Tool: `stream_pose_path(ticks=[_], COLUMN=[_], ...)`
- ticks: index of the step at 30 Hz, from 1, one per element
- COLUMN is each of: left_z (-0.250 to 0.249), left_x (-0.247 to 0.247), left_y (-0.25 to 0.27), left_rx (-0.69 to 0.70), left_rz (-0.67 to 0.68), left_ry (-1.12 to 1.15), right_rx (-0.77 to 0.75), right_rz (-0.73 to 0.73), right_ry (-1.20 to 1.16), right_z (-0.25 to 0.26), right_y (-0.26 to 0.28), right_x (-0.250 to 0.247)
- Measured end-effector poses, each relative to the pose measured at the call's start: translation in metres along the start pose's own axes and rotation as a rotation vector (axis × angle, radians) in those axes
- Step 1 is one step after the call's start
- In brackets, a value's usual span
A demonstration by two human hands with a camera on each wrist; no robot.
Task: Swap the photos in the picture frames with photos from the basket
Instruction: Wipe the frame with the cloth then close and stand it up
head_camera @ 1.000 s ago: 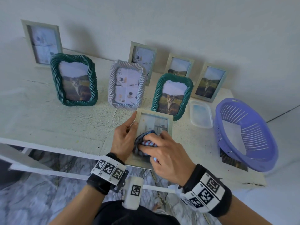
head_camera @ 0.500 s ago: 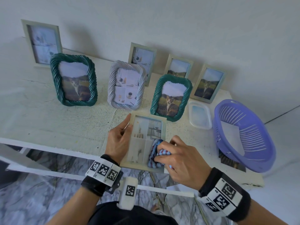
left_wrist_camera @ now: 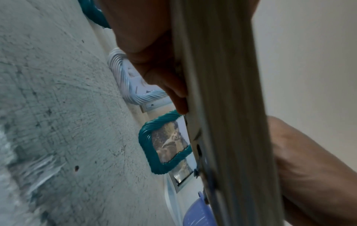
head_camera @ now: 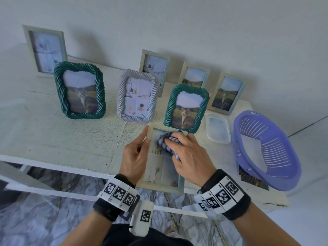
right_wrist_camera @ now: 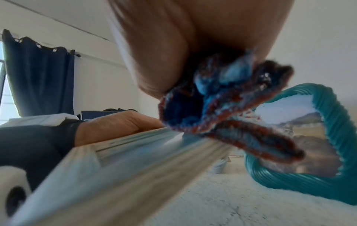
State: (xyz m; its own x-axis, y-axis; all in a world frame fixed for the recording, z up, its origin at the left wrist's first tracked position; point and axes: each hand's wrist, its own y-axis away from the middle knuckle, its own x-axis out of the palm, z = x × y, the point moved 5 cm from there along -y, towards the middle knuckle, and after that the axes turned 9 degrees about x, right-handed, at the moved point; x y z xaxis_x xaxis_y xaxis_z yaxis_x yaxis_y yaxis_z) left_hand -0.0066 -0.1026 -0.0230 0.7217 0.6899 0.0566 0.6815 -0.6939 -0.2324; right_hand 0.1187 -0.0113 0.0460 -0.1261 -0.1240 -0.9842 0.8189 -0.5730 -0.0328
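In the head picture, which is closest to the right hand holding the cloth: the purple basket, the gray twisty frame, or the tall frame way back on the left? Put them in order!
From the right hand:
1. Gray twisty frame, up and to the left, though the basket is nearly as close.
2. Purple basket, to the right at the table's end.
3. Tall frame, far left against the wall.

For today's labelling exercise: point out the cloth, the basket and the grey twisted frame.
cloth (head_camera: 168,142), head view, on its striped folds.
basket (head_camera: 294,167), head view, on its right rim.
grey twisted frame (head_camera: 121,96), head view, on its left border.
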Motion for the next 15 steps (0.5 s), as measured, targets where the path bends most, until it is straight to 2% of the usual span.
stream_pose_path(ticks=[3, 9, 15], left_z=[-0.007, -0.007, 0.006], left_x=[0.002, 0.000, -0.005], left_y=[-0.006, -0.006, -0.007], left_rx=[0.032, -0.032, -0.081], left_rz=[-0.007, -0.033, -0.071], left_ry=[0.019, 0.111, 0.057], right_rx=[0.007, -0.050, -0.113], right_rz=[0.010, 0.020, 0.069], right_ry=[-0.034, -0.039, -0.036], right_z=[0.012, 0.026, 0.037], right_y=[-0.005, 0.001, 0.026], right_x=[0.001, 0.002, 0.013])
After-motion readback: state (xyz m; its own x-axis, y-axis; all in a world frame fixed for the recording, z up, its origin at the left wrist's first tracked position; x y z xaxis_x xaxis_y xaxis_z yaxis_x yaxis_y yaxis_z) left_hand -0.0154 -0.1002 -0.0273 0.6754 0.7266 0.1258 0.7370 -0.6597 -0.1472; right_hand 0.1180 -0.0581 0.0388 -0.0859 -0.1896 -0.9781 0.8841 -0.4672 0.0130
